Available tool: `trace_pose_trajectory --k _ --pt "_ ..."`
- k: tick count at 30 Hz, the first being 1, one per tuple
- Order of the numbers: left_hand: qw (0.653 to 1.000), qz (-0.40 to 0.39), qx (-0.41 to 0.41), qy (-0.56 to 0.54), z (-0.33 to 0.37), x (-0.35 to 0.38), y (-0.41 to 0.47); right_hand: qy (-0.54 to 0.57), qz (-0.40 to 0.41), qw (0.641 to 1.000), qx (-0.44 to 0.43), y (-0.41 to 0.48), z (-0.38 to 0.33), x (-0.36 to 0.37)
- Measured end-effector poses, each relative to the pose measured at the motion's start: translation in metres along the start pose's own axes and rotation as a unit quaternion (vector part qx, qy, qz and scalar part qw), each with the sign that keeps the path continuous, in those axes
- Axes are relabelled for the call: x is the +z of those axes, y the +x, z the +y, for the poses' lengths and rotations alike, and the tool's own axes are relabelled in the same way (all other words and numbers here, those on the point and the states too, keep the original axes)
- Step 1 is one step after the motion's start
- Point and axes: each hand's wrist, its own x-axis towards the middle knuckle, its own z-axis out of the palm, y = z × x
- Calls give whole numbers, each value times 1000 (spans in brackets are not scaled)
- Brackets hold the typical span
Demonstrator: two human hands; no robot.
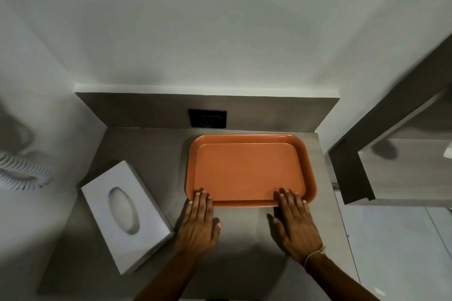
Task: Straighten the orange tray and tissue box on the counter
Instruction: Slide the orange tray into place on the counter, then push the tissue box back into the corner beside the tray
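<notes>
An empty orange tray [249, 168] lies flat at the back right of the grey counter [151, 149], its long sides parallel to the back wall. My left hand [199, 220] rests palm down with its fingertips over the tray's near left corner. My right hand [294, 222] lies flat with its fingertips over the near right rim. Neither hand grips the rim. A white tissue box [126, 212] with an oval opening sits at the counter's left side, turned at an angle to the edges, apart from both hands.
A black wall socket [207, 118] is set in the backsplash behind the tray. A white coiled cord [22, 171] hangs at the far left. A grey cabinet [391, 154] stands to the right, past the counter's edge.
</notes>
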Motion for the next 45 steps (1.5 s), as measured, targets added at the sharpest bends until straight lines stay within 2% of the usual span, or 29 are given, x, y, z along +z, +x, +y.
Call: trace_pose_trajectory --k 16,20,23,28,32,36,40,45 --pt "999 -16 30 11 -8 -12 31 -27 -27 999 31 21 3 4" --pt "1000 15 24 2 -10 -17 27 -11 -25 999 44 21 -2 2" --pt "996 70 -34 -44 -20 -34 18 30 -19 999 17 27 -27 -4" --pt "973 133 -158 -104 -79 -56 -21 88 -47 987 -124 57 -107 -2" --pt "949 144 -249 -128 -122 -51 -61 102 -77 965 -228 77 -184 11" --pt "921 133 -324 -173 -135 -46 -81 108 -131 939 -299 91 -248 28" --pt "909 114 -350 -196 -144 -37 -86 112 -168 930 -307 100 -279 45" --pt "899 97 -342 -257 -144 -31 -87 121 -207 930 -279 107 -285 59"
